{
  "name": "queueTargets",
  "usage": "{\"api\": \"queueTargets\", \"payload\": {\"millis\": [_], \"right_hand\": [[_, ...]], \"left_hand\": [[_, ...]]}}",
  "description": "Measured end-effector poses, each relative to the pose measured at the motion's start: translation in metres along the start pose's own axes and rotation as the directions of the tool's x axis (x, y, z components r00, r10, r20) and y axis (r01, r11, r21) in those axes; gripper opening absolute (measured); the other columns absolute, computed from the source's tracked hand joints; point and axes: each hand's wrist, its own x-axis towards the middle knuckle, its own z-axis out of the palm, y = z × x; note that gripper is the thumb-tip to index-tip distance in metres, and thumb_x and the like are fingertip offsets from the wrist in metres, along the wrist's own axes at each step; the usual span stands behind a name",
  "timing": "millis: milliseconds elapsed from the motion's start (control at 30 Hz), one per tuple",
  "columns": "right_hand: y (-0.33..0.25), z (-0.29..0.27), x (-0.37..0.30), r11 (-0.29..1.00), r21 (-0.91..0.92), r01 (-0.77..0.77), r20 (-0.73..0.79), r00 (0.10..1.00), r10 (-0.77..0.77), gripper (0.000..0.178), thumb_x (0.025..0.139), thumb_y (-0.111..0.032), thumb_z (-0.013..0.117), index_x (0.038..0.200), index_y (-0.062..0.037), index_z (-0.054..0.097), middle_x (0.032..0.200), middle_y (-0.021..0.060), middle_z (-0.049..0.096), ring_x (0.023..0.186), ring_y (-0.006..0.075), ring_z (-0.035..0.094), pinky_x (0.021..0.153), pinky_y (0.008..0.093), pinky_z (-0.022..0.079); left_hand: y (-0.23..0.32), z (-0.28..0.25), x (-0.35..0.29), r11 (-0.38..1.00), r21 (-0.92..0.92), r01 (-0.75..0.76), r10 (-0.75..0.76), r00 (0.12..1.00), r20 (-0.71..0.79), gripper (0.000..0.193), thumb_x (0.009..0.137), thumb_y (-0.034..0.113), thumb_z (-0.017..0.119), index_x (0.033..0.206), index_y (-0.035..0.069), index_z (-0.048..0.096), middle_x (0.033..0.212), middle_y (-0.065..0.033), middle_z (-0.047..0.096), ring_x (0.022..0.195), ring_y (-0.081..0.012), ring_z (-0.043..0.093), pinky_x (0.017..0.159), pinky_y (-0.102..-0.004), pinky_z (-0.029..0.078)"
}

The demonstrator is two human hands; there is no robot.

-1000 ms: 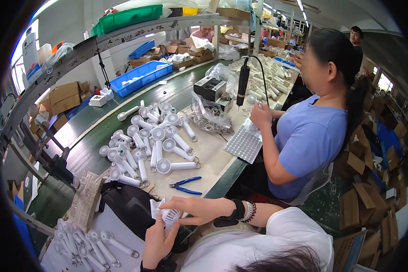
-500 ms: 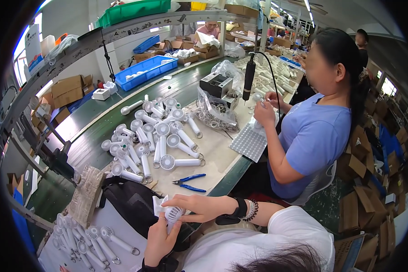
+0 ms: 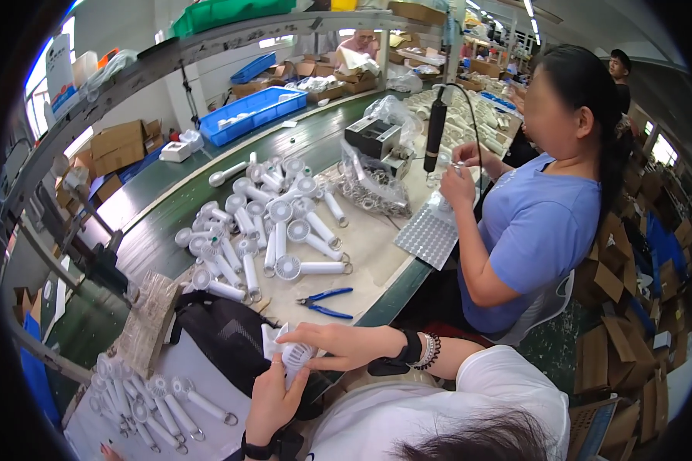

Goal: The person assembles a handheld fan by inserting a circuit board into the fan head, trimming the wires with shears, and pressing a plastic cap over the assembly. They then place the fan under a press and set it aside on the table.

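Observation:
Close to my body, my left hand (image 3: 275,399) and my right hand (image 3: 338,346) are both closed on a white handheld fan (image 3: 297,354) with a round slatted grille. A pale white piece (image 3: 271,339) sticks out beside the fan head; my fingers hide how it joins. The fan's lower part is hidden too. Just beyond my hands, blue-handled pliers (image 3: 325,303) lie with the handles spread. A black mesh bag (image 3: 221,338) rests left of my hands. Several white fans (image 3: 169,411) with metal rings lie on the white surface at lower left.
A pile of white fans (image 3: 269,223) covers the bench ahead. Beyond lie a bag of metal rings (image 3: 373,188) and a hanging black electric screwdriver (image 3: 435,129). A co-worker in blue (image 3: 530,223) sits at right, handling small parts. A blue bin (image 3: 254,115) stands across the green belt.
The view has shifted slightly, so the bench things sit a little differently in the picture. Both my hands stay on the fan, with little visible movement.

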Motion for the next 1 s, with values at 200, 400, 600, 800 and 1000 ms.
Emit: {"api": "queueTargets", "payload": {"millis": [200, 400, 600, 800, 1000], "right_hand": [[0.001, -0.007, 0.001, 0.998, 0.027, -0.053, -0.058, 0.997, 0.054, 0.052, 0.081, -0.010, 0.060, 0.128, -0.0030, 0.038, 0.106, 0.0140, 0.050, 0.091, 0.0240, 0.056, 0.076, 0.0320, 0.047], [-0.006, 0.004, 0.018, 0.939, 0.337, -0.064, -0.158, 0.980, 0.123, 0.062, 0.077, -0.003, 0.061, 0.132, 0.0019, 0.032, 0.121, 0.0105, 0.046, 0.109, 0.0167, 0.048, 0.092, 0.0300, 0.039], [-0.002, -0.003, 0.045, 0.925, 0.367, -0.101, -0.057, 0.990, 0.131, 0.063, 0.077, -0.001, 0.058, 0.133, 0.0036, 0.030, 0.123, 0.0101, 0.045, 0.112, 0.0152, 0.046, 0.093, 0.0290, 0.037], [0.014, -0.009, 0.068, 0.921, 0.333, -0.204, 0.046, 0.979, 0.200, 0.059, 0.079, -0.005, 0.055, 0.132, 0.0053, 0.032, 0.123, 0.0115, 0.045, 0.111, 0.0152, 0.046, 0.093, 0.0281, 0.036], [0.036, -0.008, 0.077, 0.905, 0.386, -0.176, 0.026, 0.983, 0.180, 0.056, 0.081, -0.010, 0.054, 0.131, 0.0038, 0.035, 0.119, 0.0111, 0.048, 0.107, 0.0150, 0.048, 0.089, 0.0283, 0.038]], "left_hand": [[-0.007, -0.003, 0.009, 0.988, -0.153, -0.025, 0.029, 0.999, 0.020, 0.042, 0.084, 0.027, 0.058, 0.104, -0.007, 0.043, 0.076, -0.0264, 0.057, 0.073, -0.0417, 0.057, 0.057, -0.0421, 0.044], [-0.001, -0.018, 0.003, 0.865, -0.499, -0.052, 0.020, 0.997, -0.070, 0.039, 0.087, 0.023, 0.055, 0.113, -0.003, 0.042, 0.081, -0.0165, 0.059, 0.069, -0.0290, 0.061, 0.059, -0.0348, 0.044], [-0.008, -0.029, 0.003, 0.586, -0.798, 0.141, -0.099, 0.990, 0.102, 0.034, 0.093, 0.022, 0.046, 0.119, 0.001, 0.040, 0.078, -0.0044, 0.055, 0.061, -0.0079, 0.053, 0.052, -0.0214, 0.040], [-0.014, -0.040, 0.011, 0.402, -0.888, 0.222, -0.139, 0.974, 0.180, 0.031, 0.095, 0.023, 0.041, 0.119, 0.003, 0.040, 0.074, -0.0044, 0.055, 0.054, -0.0048, 0.050, 0.048, -0.0170, 0.040], [-0.016, -0.040, 0.022, 0.220, -0.930, 0.296, -0.260, 0.936, 0.236, 0.028, 0.094, 0.025, 0.037, 0.107, 0.002, 0.044, 0.067, -0.0110, 0.057, 0.044, -0.0102, 0.050, 0.043, -0.0209, 0.042]]}}
